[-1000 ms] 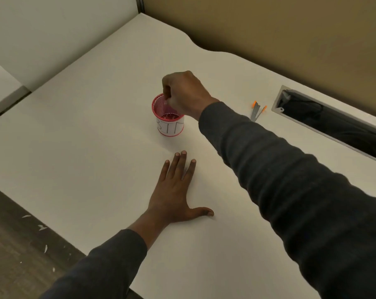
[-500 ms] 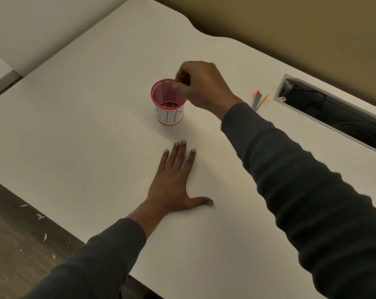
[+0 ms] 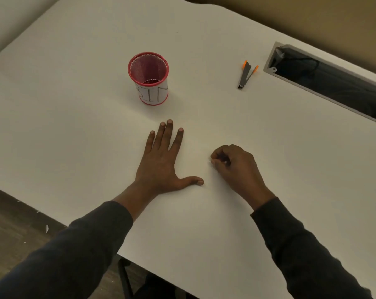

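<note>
A red mesh cup [image 3: 148, 77] with a white paper label stands upright on the white desk [image 3: 75, 104], beyond my hands. My left hand [image 3: 161, 160] lies flat on the desk, palm down, fingers straight and thumb spread. My right hand [image 3: 236, 167] rests on the desk just right of it, fingers curled inward with the fingertips near the thumb. Nothing can be made out between those fingers. A nail clipper with orange tips [image 3: 246, 74] lies on the desk to the right of the cup.
A long grey cable slot [image 3: 333, 83] with dark contents runs along the desk's right back edge. A tan partition wall rises behind it. Dark floor [image 3: 10, 223] with small white scraps shows below the desk's near left edge.
My right hand has left the rim of the red cup and drawn back toward me, coming down on the desk beside my left hand. The left hand stayed flat in place.
</note>
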Tool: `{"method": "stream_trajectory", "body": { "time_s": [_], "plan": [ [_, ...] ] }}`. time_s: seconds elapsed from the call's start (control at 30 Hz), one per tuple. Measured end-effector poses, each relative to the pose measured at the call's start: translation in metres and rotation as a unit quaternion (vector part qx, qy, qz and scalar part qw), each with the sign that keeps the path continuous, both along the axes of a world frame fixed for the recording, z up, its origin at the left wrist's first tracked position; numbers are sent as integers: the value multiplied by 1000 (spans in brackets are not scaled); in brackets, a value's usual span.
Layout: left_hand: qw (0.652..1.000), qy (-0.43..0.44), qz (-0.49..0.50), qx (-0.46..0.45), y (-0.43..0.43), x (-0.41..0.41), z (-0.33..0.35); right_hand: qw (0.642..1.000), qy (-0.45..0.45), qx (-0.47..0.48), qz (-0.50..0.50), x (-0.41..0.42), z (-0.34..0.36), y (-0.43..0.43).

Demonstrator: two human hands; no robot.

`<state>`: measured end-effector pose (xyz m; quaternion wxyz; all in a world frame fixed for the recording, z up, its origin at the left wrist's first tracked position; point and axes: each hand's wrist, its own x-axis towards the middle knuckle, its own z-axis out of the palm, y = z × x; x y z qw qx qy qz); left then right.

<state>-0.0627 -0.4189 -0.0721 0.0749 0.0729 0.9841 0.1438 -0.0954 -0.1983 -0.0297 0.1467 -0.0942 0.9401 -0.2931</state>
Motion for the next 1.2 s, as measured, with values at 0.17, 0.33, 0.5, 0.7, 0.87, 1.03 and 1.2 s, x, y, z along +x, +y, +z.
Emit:
{"method": "stream_trajectory", "body": {
  "time_s": [0.17, 0.33, 0.5, 0.7, 0.87, 1.03, 1.2],
  "plan": [
    [1000, 3, 0, 5, 1, 0, -1, 999, 28, 16, 29, -1, -6, -13],
    [1000, 7, 2, 2, 1, 1, -1, 997, 55, 32, 46, -5, -7, -26],
    [1000, 8, 2, 0, 1, 0, -1, 995, 58, 47, 60, -10, -4, -32],
    [1000, 9, 3, 1, 1, 0, -1, 995, 45, 61, 71, -16, -2, -35],
    [1000, 9, 4, 2, 1, 0, -1, 990, 44, 93, 96, -20, -1, -40],
    [1000, 6, 6, 0, 0, 0, -1, 980, 48, 149, 125, -19, 0, -48],
    [1000, 10, 5, 1, 0, 0, -1, 979, 14, 152, 133, -20, 3, -48]
  ]
}}
